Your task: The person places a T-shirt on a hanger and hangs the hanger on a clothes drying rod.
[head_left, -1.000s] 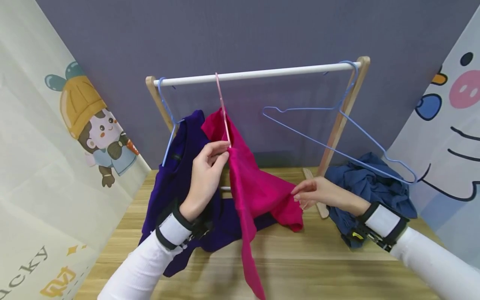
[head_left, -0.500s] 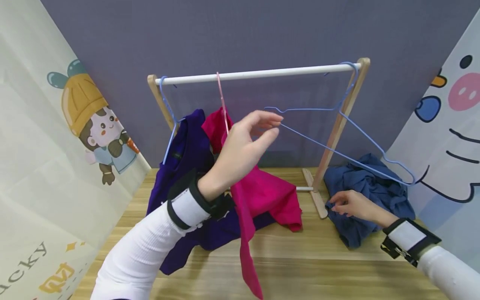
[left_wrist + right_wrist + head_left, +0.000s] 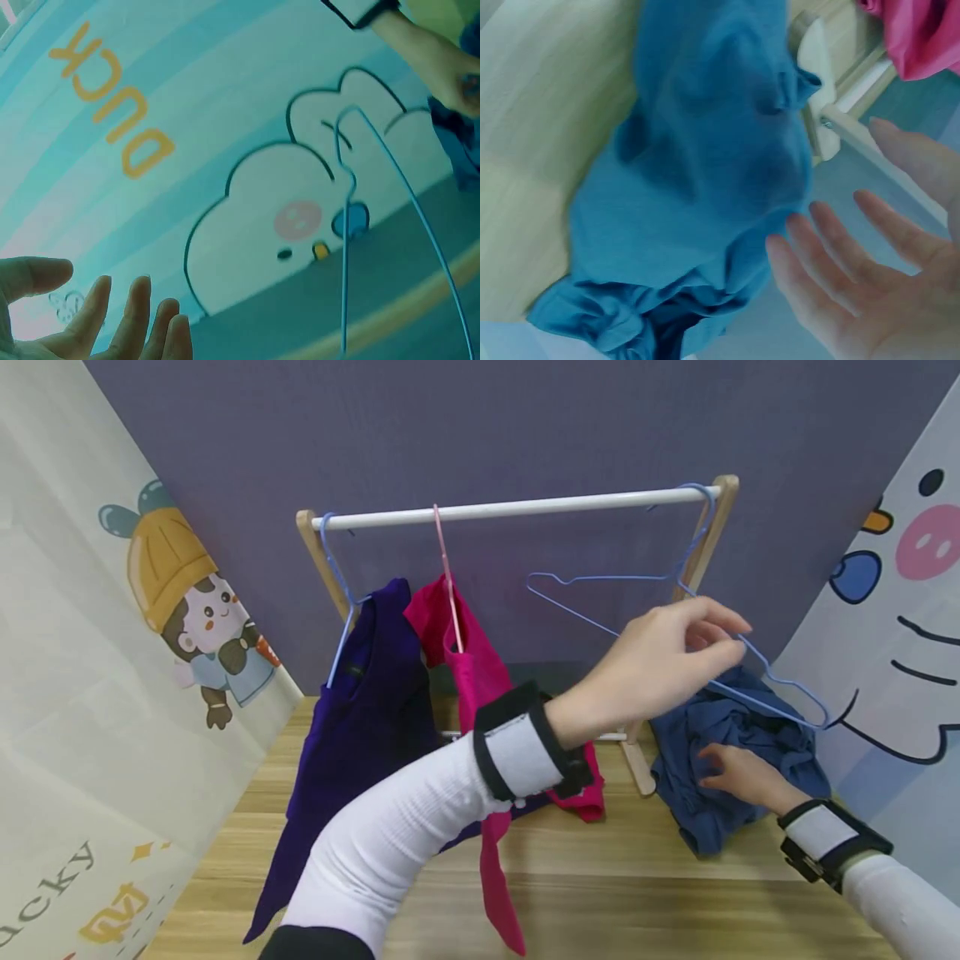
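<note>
My left hand (image 3: 663, 652) is raised in front of the empty blue hanger (image 3: 600, 578) at the rack's right end. In the left wrist view its fingers are loosely spread and hold nothing, with the hanger's wire (image 3: 409, 187) apart from them. My right hand (image 3: 746, 774) is over the crumpled blue garment (image 3: 697, 827) on the table. The right wrist view has that hand (image 3: 870, 277) with spread fingers beside the cloth; whether the fingertips touch it I cannot tell. A pink garment (image 3: 487, 681) hangs from a pink hanger (image 3: 445, 564), partly hidden behind my left forearm.
The rack's white rail (image 3: 540, 505) spans wooden posts. A dark purple garment (image 3: 367, 710) hangs on another blue hanger (image 3: 332, 564) at the left. Printed curtains flank the wooden table (image 3: 615, 893), and a grey panel (image 3: 495, 427) stands behind.
My left hand has left the pink garment and its hanger and moved right, across to the empty blue hanger. My right hand has left the pink cloth and moved right over the blue garment.
</note>
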Demonstrator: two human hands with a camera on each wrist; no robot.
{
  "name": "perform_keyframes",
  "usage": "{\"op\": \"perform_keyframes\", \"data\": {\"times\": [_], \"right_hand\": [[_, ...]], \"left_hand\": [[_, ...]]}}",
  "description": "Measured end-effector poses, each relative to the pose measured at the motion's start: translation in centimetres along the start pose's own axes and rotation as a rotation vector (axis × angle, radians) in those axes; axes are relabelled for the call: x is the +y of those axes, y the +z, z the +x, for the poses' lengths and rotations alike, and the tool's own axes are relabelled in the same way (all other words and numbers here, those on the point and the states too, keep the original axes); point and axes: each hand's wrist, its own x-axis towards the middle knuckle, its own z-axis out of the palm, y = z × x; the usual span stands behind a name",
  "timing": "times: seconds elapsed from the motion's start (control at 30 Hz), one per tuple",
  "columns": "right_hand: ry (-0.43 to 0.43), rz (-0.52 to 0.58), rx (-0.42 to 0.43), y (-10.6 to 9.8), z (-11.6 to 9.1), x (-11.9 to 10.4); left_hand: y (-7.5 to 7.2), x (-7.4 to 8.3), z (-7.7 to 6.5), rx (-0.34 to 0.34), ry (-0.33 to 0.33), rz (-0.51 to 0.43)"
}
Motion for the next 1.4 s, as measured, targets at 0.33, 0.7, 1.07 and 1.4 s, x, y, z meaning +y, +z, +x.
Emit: {"op": "perform_keyframes", "data": {"times": [0.33,0.7,1.07,1.4], "right_hand": [[-0.026,-0.003,0.005,1.8,0.0,2.2],[0.005,0.029,-0.073,4.9,0.1,3.9],[0.077,-0.039,-0.022,6.1,0.2,3.5],[0.144,0.007,-0.016,6.6,0.4,3.1]], "left_hand": [[5.1,-1.4,1.8,-0.167,-0.086,0.12],[7.7,-6.2,0.4,-0.152,-0.082,0.207],[8.4,-9.4,-0.8,-0.134,-0.123,0.254],[9.4,-12.0,-1.8,-0.134,-0.2,0.198]]}}
